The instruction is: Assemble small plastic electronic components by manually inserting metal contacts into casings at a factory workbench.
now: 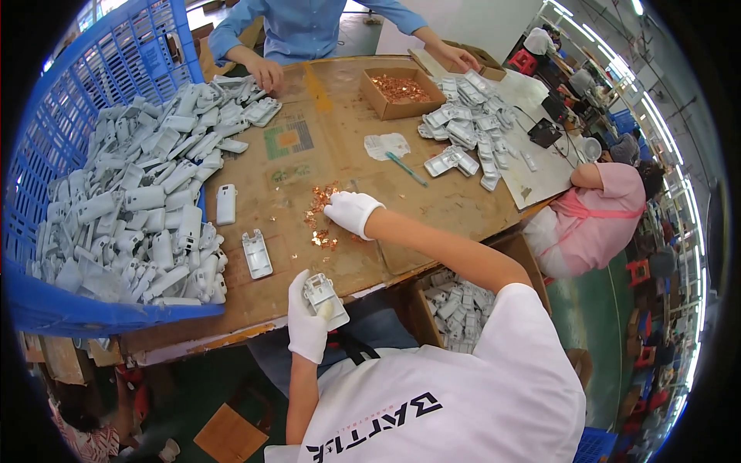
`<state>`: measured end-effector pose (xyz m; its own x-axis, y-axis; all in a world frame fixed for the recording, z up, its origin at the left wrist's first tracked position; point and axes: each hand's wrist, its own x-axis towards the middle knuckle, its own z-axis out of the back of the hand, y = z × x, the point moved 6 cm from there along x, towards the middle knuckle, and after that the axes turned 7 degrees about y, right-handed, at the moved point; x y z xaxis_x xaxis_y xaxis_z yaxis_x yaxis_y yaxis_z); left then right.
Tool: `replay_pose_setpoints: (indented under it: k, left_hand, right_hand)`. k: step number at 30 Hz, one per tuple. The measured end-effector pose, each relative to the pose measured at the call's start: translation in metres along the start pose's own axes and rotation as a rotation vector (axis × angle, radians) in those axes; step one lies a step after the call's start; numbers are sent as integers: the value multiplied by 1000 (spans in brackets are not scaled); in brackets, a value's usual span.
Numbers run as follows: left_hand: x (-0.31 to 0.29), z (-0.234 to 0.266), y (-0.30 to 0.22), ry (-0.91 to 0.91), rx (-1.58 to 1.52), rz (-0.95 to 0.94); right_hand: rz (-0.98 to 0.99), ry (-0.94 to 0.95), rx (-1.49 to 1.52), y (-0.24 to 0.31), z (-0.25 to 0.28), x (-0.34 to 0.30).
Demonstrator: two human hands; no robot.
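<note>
My left hand [309, 318], in a white glove, is closed round a white plastic housing [321, 292] just off the table's near edge. The housing's hollow, ribbed side faces up. Farther right, my gloved right hand [351, 213] reaches over the table to a loose scatter of small copper-coloured metal pieces [318, 202]. Its fingertips are pressed together at the scatter's edge; what lies between them is hidden. Beside the left hand, another white housing [256, 255] rests with its hollow side up. A smooth white housing [225, 204] lies beyond it.
A blue crate [116, 320] heaped with white housings stands at left. Across the cardboard-covered table [309, 162], a person in a blue shirt [302, 31] works. A box of copper pieces [390, 109], stacked housings [471, 123] and a teal stick [407, 169] lie beyond. Below the near edge sits a box of housings [461, 312].
</note>
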<state>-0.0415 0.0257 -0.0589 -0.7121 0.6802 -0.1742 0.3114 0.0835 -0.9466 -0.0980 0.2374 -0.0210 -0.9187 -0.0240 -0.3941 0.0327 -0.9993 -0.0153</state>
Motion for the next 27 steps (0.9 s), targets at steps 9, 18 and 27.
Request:
replay_pose_setpoints:
  k: [9, 18, 27]
  left_hand:
    - [-7, 0, -10, -205, 339, -121]
    - [-25, -2, -53, -398, 512, -158]
    - [-40, -8, -42, -450, 660, -169]
  right_hand:
    - [-143, -88, 181, -21, -6, 5]
    - [315, -561, 844, 106, 27, -92]
    - [115, -743, 837, 123, 0, -109]
